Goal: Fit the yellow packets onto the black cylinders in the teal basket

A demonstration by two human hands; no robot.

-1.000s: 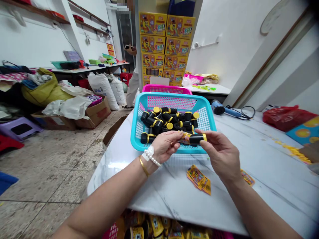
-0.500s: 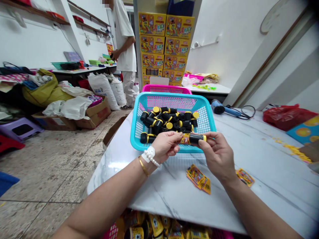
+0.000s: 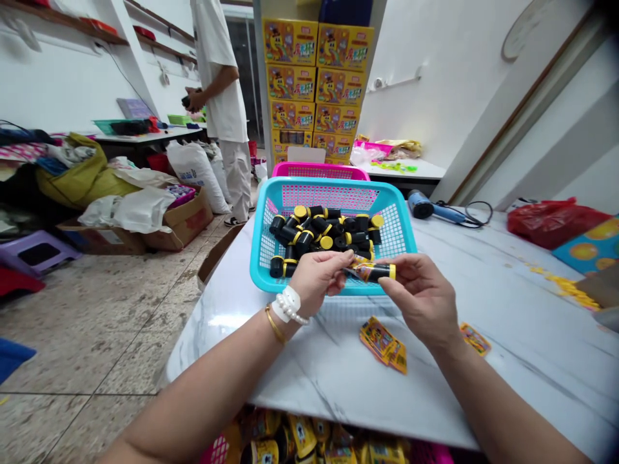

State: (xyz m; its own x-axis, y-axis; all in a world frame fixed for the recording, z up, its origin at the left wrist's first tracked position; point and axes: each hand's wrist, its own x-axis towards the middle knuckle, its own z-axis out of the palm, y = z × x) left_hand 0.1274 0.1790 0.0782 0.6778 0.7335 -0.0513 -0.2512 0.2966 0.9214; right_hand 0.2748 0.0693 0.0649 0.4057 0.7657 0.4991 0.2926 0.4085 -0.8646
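Observation:
Over the near rim of a turquoise basket (image 3: 258, 274), my two hands meet at one small piece. My left hand (image 3: 318, 278) pinches the end of a clear, orange-printed plastic sleeve (image 3: 360, 267). In the fingers of my right hand (image 3: 428, 298) is a black cylinder with a yellow end (image 3: 382, 272), its left end overlapped by the sleeve. Many similar black cylinders with yellow caps (image 3: 304, 241) lie loose in the basket. On the tabletop below my hands is a fanned stack of flat printed sleeves (image 3: 384, 343); a smaller stack (image 3: 475, 339) rests by my right forearm.
A pink basket (image 3: 319, 169) stands behind the turquoise one. Wrapped pieces (image 3: 304, 438) fill a container under the table edge. To the right are a blue heat-gun-like tool (image 3: 438, 209) and a red bag (image 3: 556, 222). A person (image 3: 222, 96) stands beyond, near stacked yellow boxes (image 3: 290, 80).
The sleeve now overlaps more of the black cylinder, and the cylinder tilts slightly. My view has shifted a little. The person in the background has moved left.

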